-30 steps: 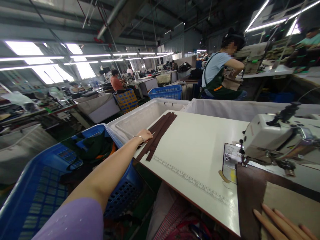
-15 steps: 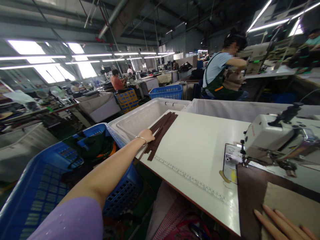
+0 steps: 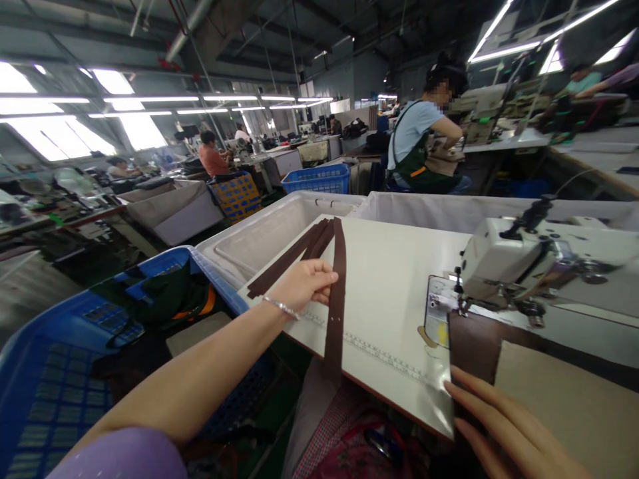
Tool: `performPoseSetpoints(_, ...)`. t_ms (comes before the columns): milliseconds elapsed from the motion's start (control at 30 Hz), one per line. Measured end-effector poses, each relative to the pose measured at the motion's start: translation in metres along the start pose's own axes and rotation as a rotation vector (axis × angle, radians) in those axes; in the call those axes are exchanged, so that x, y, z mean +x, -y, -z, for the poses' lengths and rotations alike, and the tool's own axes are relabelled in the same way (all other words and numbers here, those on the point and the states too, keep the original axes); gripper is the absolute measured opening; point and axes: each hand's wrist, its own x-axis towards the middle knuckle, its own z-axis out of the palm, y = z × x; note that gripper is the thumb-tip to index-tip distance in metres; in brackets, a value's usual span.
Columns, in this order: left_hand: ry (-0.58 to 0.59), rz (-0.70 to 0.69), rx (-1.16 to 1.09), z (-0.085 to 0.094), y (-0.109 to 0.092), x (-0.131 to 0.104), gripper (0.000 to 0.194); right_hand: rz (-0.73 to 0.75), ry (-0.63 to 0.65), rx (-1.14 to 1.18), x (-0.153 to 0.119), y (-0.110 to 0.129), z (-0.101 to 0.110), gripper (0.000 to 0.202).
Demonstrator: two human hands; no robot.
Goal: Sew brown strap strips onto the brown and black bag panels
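My left hand (image 3: 310, 287) pinches a long brown strip (image 3: 337, 266) near its middle. One end of the strip lies at the table's far edge; the other hangs over the near edge. Several more brown strips (image 3: 292, 256) lie together on the white table (image 3: 389, 266), left of that strip. At lower right my right hand (image 3: 504, 419) has its fingers stretched out over a dark brown panel (image 3: 474, 339), their tips by the table's front edge. A beige piece (image 3: 564, 399) rests on the panel. The panel's far end reaches the sewing machine's (image 3: 529, 259) presser foot.
A ruler scale (image 3: 384, 359) runs along the table's front. White bins (image 3: 294, 209) stand behind it. To the left is a blue basket (image 3: 50, 386) holding dark cloth. Beyond the bins a co-worker (image 3: 419, 133) sits at another machine.
My left hand has moved right, drawing one brown strip away from the others. My right hand has shifted left off the beige piece. The whole view has swung slightly right.
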Motion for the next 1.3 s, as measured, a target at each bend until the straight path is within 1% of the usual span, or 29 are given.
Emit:
performPoseSetpoints(67,0.172,0.068,-0.073,-0.043,0.013,-0.032,0.029,-0.133,0.014,0.002,0.025,0.022,0.006,0.052)
performPoseSetpoints(100,0.311,0.151,-0.162,-0.061,0.021,-0.047,0.031,-0.165,-0.010,0.010,0.034,0.030,0.007,0.051)
performPoseSetpoints(133,0.484,0.240,-0.193,-0.075,0.029,-0.060,0.030,-0.185,0.002,0.008,0.041,0.035,0.007,0.048)
performPoseSetpoints(167,0.581,0.254,-0.163,-0.086,0.035,-0.069,0.028,-0.197,0.017,0.006,0.045,0.038,0.006,0.044)
performPoseSetpoints(200,0.595,0.185,-0.084,-0.092,0.041,-0.073,0.024,-0.201,0.036,0.005,0.046,0.039,0.006,0.041)
performPoseSetpoints(233,0.557,0.039,0.049,-0.096,0.045,-0.071,0.021,-0.202,0.057,0.007,0.046,0.039,0.008,0.039)
performPoseSetpoints(267,0.479,-0.164,0.214,-0.098,0.047,-0.064,0.022,-0.201,0.072,0.013,0.044,0.039,0.010,0.039)
performPoseSetpoints(300,0.399,-0.383,0.389,-0.100,0.049,-0.053,0.029,-0.197,0.076,0.024,0.043,0.040,0.014,0.039)
performPoseSetpoints(333,0.348,-0.579,0.553,-0.102,0.050,-0.039,0.042,-0.191,0.075,0.039,0.041,0.041,0.019,0.040)
performPoseSetpoints(367,0.343,-0.732,0.697,-0.105,0.050,-0.024,0.056,-0.181,0.071,0.054,0.040,0.043,0.024,0.041)
performPoseSetpoints(400,0.372,-0.839,0.816,-0.110,0.052,-0.008,0.068,-0.168,0.069,0.071,0.040,0.046,0.030,0.041)
performPoseSetpoints(433,0.412,-0.915,0.913,-0.115,0.053,0.007,0.076,-0.153,0.067,0.088,0.041,0.048,0.035,0.042)
performPoseSetpoints(467,0.444,-0.974,0.992,-0.122,0.054,0.021,0.077,-0.133,0.073,0.106,0.043,0.048,0.040,0.042)
performPoseSetpoints(500,0.462,-1.022,1.055,-0.128,0.055,0.033,0.071,-0.110,0.094,0.126,0.045,0.047,0.044,0.041)
performPoseSetpoints(533,0.473,-1.060,1.104,-0.133,0.056,0.044,0.060,-0.094,0.126,0.143,0.047,0.043,0.046,0.040)
performPoseSetpoints(600,0.466,-1.102,1.151,-0.142,0.055,0.061,0.039,-0.096,0.207,0.131,0.052,0.025,0.047,0.037)
performPoseSetpoints(633,0.458,-1.108,1.152,-0.144,0.054,0.067,0.035,-0.118,0.237,0.086,0.053,0.012,0.045,0.035)
performPoseSetpoints(667,0.456,-1.108,1.147,-0.146,0.052,0.071,0.033,-0.149,0.251,0.023,0.055,-0.002,0.042,0.033)
performPoseSetpoints(733,0.443,-1.134,1.134,-0.147,0.049,0.075,0.034,-0.202,0.227,-0.110,0.055,-0.033,0.032,0.035)
performPoseSetpoints(800,0.436,-1.195,1.123,-0.150,0.048,0.072,0.036,-0.223,0.209,-0.171,0.052,-0.057,0.021,0.048)
performPoseSetpoints(867,0.457,-1.255,1.125,-0.155,0.049,0.064,0.038,-0.233,0.231,-0.180,0.047,-0.069,0.012,0.060)
performPoseSetpoints(933,0.498,-1.248,1.152,-0.160,0.051,0.054,0.040,-0.249,0.259,-0.193,0.039,-0.072,0.007,0.062)
performPoseSetpoints(1067,0.529,-1.161,1.212,-0.169,0.052,0.042,0.044,-0.260,0.280,-0.240,0.029,-0.065,0.006,0.065)
performPoseSetpoints(1200,0.505,-1.103,1.237,-0.169,0.054,0.044,0.046,-0.268,0.292,-0.280,0.028,-0.063,0.009,0.064)
performPoseSetpoints(1300,0.503,-1.084,1.228,-0.167,0.057,0.047,0.048,-0.272,0.299,-0.300,0.031,-0.064,0.009,0.064)
